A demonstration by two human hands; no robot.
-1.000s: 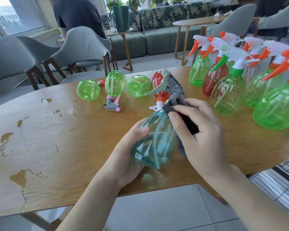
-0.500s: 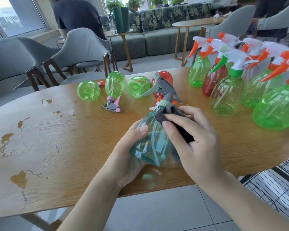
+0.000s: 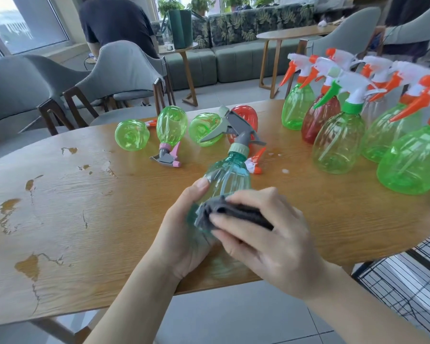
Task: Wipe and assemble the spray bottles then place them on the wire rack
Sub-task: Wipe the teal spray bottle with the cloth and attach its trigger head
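The left hand cups the teal spray bottle from below and the left, thumb up along its side. That looks meant to hold it steady and tilted off the tabletop, nozzle pointing away, so the belly faces the cloth. The right hand has its fingers curled over a folded grey cloth, pressing it against the bottle's lower body; I'd say wiping is the step in hand. The grey trigger head is already on.

Far right stands a group of upright bottles with heads fitted, probably the finished ones awaiting racking. Towards the far middle lie green bottles on their sides, one red, likely still to do. The wire rack sits low, off the near right edge.

The wood has worn, peeling patches on the left. Grey chairs, a sofa and another person's back lie beyond.
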